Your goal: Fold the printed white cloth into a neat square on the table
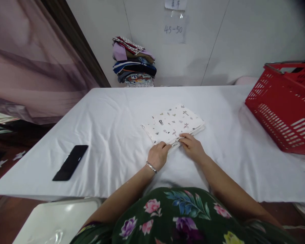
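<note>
The rectangular table covered with a wrinkled white cloth (112, 118) is occupied by a black rectangular phone (70, 163), folded white printed fabric (171, 123) and a red perforated plastic basket (287, 112).

The head camera sits above the wearer's shirt (165, 220), on the near side of the table (112, 112), and faces forward and steeply down. The shirt fills the bottom middle, close to the lens; from either side of it the forearms reach up to the left hand (158, 156) and right hand (192, 147), at middle range, with the cloth (173, 123) around the centre. The table's near edge crosses low in the view, its far edge higher up, with the wall (200, 54) beyond. Both left corners show, while the right end runs out of frame past the basket (289, 112)
</note>
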`<state>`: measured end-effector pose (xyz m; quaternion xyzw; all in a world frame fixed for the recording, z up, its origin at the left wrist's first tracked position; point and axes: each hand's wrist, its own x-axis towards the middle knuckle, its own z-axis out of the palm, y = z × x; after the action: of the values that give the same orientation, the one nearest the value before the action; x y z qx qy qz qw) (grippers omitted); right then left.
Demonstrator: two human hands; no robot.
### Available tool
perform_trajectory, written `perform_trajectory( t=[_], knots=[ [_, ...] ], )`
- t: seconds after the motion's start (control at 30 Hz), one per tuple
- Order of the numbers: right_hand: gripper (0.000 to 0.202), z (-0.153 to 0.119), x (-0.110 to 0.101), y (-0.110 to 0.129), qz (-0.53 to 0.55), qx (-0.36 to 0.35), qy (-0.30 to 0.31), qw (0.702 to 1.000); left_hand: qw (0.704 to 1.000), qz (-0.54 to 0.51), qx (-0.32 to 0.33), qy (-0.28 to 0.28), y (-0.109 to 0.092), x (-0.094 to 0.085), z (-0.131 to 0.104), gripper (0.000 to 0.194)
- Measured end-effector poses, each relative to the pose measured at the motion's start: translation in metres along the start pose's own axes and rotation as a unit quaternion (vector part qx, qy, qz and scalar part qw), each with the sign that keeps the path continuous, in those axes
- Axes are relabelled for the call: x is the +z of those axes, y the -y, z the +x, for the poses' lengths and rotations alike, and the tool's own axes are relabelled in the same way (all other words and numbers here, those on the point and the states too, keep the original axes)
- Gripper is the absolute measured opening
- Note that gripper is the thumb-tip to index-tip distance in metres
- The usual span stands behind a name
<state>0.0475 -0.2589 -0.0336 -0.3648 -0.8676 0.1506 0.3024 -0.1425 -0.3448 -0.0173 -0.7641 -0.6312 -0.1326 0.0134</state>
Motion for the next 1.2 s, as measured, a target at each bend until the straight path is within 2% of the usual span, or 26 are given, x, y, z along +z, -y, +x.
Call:
perform_trajectory(
  t=[0.13, 0.33, 0.6, 0.8, 1.0, 1.2],
  knots=[
    [0.022, 0.0, 0.001, 0.0, -0.015, 0.001, 0.005, 1.0, 1.0, -0.012, -0.003, -0.009, 0.001, 0.002, -0.001, 0.028],
    [0.023, 0.001, 0.002, 0.001, -0.043, 0.012, 0.039, 0.998, 0.997, -0.053, -0.003, -0.058, 0.002, 0.009, -0.003, 0.024],
    [0.023, 0.001, 0.0, -0.001, -0.041, 0.012, 0.06, 0.997, 0.993, -0.087, -0.017, -0.079, 0.003, 0.009, -0.003, 0.02],
    [0.022, 0.003, 0.002, 0.001, -0.033, 0.011, 0.038, 0.999, 0.991, -0.105, -0.02, -0.086, 0.002, 0.009, -0.002, 0.018],
    [0.021, 0.0, -0.004, 0.005, -0.003, 0.016, 0.029, 0.999, 0.99, -0.11, -0.025, -0.088, 0.003, 0.011, -0.005, 0.015],
    [0.022, -0.001, -0.002, 0.001, 0.008, -0.011, 0.007, 1.0, 0.99, -0.105, -0.027, -0.091, 0.003, 0.011, -0.004, 0.013]
  ],
)
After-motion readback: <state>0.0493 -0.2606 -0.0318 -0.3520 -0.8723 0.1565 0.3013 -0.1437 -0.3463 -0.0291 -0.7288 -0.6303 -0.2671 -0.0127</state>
